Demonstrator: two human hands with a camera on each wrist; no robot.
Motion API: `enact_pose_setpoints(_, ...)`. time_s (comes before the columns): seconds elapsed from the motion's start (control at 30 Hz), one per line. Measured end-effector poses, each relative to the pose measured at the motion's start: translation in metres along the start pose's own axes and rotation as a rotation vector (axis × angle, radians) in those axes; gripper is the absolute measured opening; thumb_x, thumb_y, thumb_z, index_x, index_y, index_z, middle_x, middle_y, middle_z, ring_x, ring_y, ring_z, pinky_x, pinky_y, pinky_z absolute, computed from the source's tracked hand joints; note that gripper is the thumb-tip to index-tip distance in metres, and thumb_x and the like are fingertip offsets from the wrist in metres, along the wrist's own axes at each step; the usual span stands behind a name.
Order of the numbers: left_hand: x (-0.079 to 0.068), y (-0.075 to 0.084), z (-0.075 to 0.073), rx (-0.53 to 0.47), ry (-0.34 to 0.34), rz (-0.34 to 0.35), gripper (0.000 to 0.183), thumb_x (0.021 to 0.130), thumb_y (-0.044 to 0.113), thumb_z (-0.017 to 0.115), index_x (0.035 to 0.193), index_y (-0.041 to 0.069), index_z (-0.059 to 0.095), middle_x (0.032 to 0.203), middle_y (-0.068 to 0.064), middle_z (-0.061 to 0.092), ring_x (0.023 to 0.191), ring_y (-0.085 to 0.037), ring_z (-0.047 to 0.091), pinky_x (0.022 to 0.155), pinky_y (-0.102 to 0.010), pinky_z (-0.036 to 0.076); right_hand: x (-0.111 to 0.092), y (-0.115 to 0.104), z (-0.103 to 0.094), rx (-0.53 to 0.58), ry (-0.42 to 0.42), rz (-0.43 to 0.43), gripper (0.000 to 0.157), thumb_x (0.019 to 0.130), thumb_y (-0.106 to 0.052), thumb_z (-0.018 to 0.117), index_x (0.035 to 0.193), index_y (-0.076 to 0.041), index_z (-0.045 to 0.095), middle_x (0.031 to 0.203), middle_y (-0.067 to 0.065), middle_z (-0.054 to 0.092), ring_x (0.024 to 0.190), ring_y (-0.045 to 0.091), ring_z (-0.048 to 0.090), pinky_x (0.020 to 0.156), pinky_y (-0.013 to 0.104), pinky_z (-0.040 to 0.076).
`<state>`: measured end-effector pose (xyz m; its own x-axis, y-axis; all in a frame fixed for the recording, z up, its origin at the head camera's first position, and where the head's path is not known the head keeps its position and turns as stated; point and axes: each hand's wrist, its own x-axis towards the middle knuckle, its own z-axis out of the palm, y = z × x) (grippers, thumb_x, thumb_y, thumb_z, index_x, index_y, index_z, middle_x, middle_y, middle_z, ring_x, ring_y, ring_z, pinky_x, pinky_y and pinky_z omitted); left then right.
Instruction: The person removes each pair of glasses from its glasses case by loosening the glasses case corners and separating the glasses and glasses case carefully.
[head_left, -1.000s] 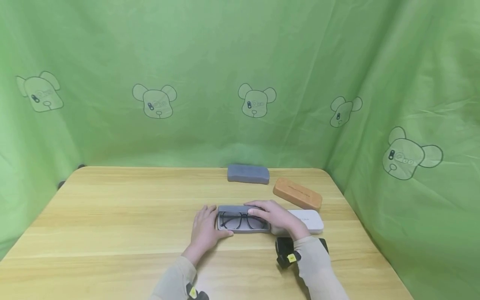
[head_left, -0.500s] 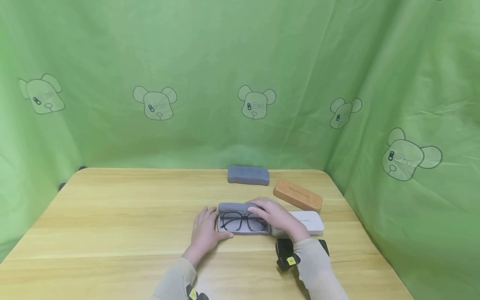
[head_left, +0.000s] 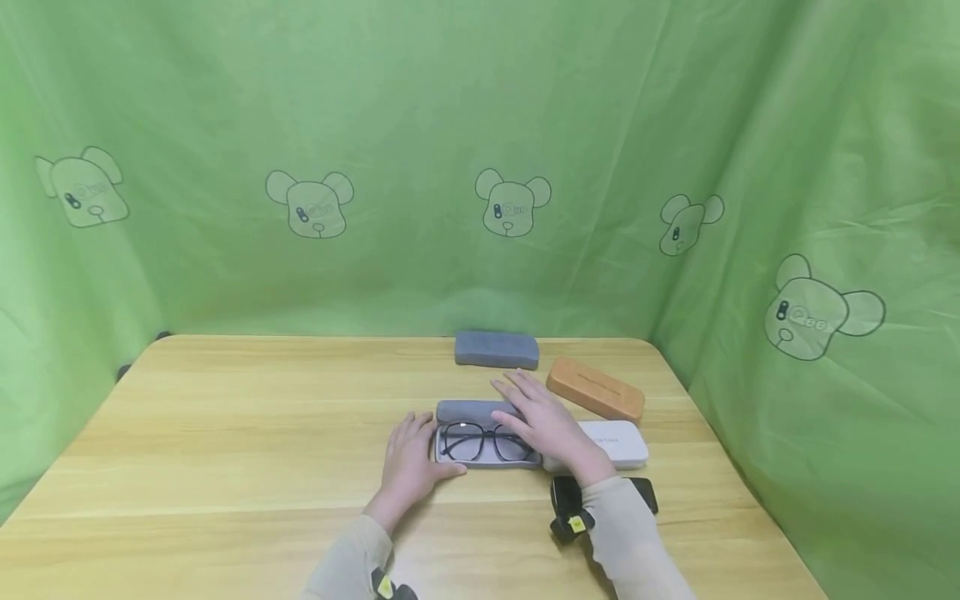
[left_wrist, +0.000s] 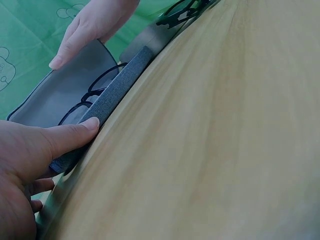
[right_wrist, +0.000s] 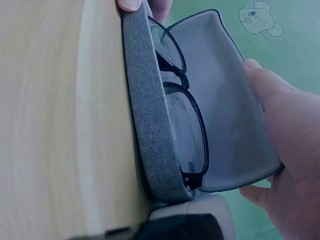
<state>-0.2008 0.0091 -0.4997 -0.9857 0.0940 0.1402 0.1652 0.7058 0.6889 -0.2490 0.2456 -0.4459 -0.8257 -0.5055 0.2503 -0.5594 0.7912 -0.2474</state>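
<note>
Left hand [head_left: 408, 462] gripping end of case [right_wrist: 152, 110], thumb pressing near side. Right hand [head_left: 551, 429] touching raised lid [right_wrist: 225, 115], fingers extending, unclenched. Glasses [head_left: 488, 433] lying in case, between both hands' fingers.

Glasses [head_left: 488, 432] in case [right_wrist: 151, 102], on table [head_left: 225, 433]

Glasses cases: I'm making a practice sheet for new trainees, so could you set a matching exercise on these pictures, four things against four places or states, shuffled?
Things
1. Glasses
2. Orange case
3. White case
4. Left hand

Places or states
A. Holding the left end of the open gray case
B. Closed, partly hidden by the right hand in the head view
C. Inside the open gray case
D. Lying at a slant

Pairs: 1-C, 2-D, 3-B, 4-A
</note>
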Motion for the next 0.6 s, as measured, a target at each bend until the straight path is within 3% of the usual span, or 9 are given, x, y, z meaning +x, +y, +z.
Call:
enact_pose_setpoints(0.17, -0.0003, 0.0009, -0.0002, -0.004, -0.001, -0.002, 0.089, 0.065, 0.045, 0.086, 0.134, 0.001, 0.054, 0.149, -0.017, 0.046, 0.145, -0.041, 0.029, 0.122, -0.057, 0.016, -0.0011, 0.0014, 0.0014, -0.038, 0.004, 0.008, 0.062, 0.097, -0.053, 0.049, 0.150, -0.022, 0.038, 0.160, 0.009, 0.029, 0.150, 0.034, 0.021, 0.119, 0.059, 0.025)
enact_pose_setpoints(0.6, -0.0002, 0.0029, -0.0026, -0.011, -0.007, -0.002, 0.088, 0.065, 0.046, 0.086, 0.133, 0.001, 0.054, 0.149, -0.017, 0.046, 0.145, -0.042, 0.028, 0.122, -0.058, 0.016, -0.0011, 0.0003, -0.0068, -0.035, 0.000, 0.007, 0.062, 0.096, -0.053, 0.051, 0.150, -0.024, 0.038, 0.161, 0.009, 0.028, 0.151, 0.033, 0.020, 0.121, 0.058, 0.020)
